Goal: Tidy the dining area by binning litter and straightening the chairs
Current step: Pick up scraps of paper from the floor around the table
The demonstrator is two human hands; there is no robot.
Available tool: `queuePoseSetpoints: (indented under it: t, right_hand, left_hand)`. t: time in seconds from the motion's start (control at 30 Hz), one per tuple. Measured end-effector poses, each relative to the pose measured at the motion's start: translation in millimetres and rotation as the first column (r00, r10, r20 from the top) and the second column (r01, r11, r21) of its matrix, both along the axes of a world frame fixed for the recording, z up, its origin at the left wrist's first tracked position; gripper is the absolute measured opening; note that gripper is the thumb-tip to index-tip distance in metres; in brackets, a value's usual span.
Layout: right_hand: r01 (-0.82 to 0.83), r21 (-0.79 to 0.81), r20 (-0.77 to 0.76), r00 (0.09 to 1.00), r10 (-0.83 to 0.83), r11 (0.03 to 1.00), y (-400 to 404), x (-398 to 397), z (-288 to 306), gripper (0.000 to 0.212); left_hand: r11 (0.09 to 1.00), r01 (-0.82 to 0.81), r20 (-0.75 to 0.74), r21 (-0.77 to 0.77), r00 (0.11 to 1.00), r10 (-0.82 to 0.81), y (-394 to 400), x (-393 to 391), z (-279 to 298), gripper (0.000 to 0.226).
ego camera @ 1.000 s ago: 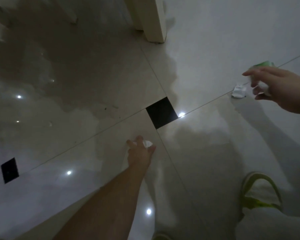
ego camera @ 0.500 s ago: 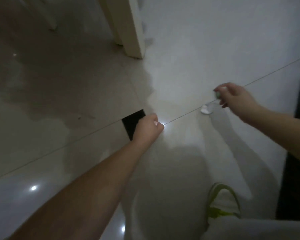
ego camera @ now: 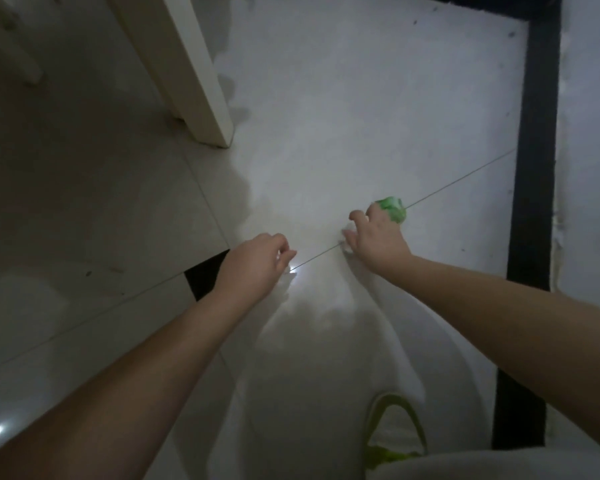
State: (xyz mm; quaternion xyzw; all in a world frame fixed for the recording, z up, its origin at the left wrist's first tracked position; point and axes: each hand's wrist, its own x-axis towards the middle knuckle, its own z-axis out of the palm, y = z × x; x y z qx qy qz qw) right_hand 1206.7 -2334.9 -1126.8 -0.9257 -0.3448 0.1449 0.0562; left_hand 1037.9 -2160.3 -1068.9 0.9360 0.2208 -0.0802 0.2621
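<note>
Head view looks down at the floor [ego camera: 343, 98]; the right hand [ego camera: 378, 242] holds a green wrapper [ego camera: 392, 209] under curled fingers while its thumb and forefinger close on a white scrap [ego camera: 346, 237] on the tile; the left hand [ego camera: 257, 263] is curled, apparently round something pale. Best pinch the scrap firmly without loosening the wrapper, then lift straight up.

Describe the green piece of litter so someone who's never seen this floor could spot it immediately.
Start at the cream furniture leg standing on the pale tiled floor, then follow the thin grout line toward the black strip. The green wrapper sits crumpled in the right hand, the only bright green thing there.
</note>
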Motion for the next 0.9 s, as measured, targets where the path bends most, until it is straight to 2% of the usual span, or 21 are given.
queuePoseSetpoints:
  t: [0.07, 0.17, 0.37, 0.47, 0.57, 0.63, 0.7, 0.8, 0.9]
  right_hand:
    - [0.025, -0.109, -0.020, 0.999, -0.028, 0.994, 1, -4, -9, 0.052]
    - [0.002, -0.173, -0.042, 0.999, -0.010, 0.985, -5, -5, -18, 0.049]
    - [-0.167, -0.161, -0.021, 0.986, 0.166, 0.973, -7, -4, -23, 0.018]
    - [-0.248, -0.141, -0.052, 0.969, 0.243, 0.958, -8, -4, -25, 0.021]
    - [-0.251, -0.073, -0.083, 0.966, 0.245, 0.965, -9, -3, -27, 0.018]
    - [-0.173, 0.022, -0.110, 0.978, 0.175, 0.985, -11, -3, -25, 0.020]
    - [-0.019, 0.162, -0.168, 0.985, 0.047, 0.987, -13, 1, -18, 0.024]
    - [0.243, 0.358, -0.279, 0.949, -0.145, 0.901, -12, 13, 1, 0.027]
    - [0.280, 0.478, -0.223, 0.955, -0.194, 0.833, -9, 36, 25, 0.025]
  left_hand:
    - [0.999, 0.029, -0.001, 0.020, 1.000, -0.029, 0, -5, -2, 0.028]
    - [0.996, 0.067, 0.006, -0.057, 0.998, -0.067, -1, -8, -4, 0.031]
    - [0.984, 0.121, -0.077, -0.134, 0.988, -0.132, 2, -10, -10, 0.032]
    - [0.981, 0.109, -0.071, -0.158, 0.990, -0.122, 4, -12, -14, 0.031]
    - [0.984, 0.093, -0.059, -0.150, 0.993, -0.103, 4, -13, -14, 0.030]
    - [0.985, 0.085, -0.063, -0.149, 0.993, -0.095, 3, -14, -14, 0.029]
    - [0.985, 0.081, -0.057, -0.154, 0.994, -0.091, 1, -14, -14, 0.028]
    - [0.984, 0.074, -0.053, -0.162, 0.995, -0.083, 0, -11, -15, 0.027]
    - [0.984, 0.075, -0.052, -0.162, 0.995, -0.084, 0, -9, -15, 0.027]
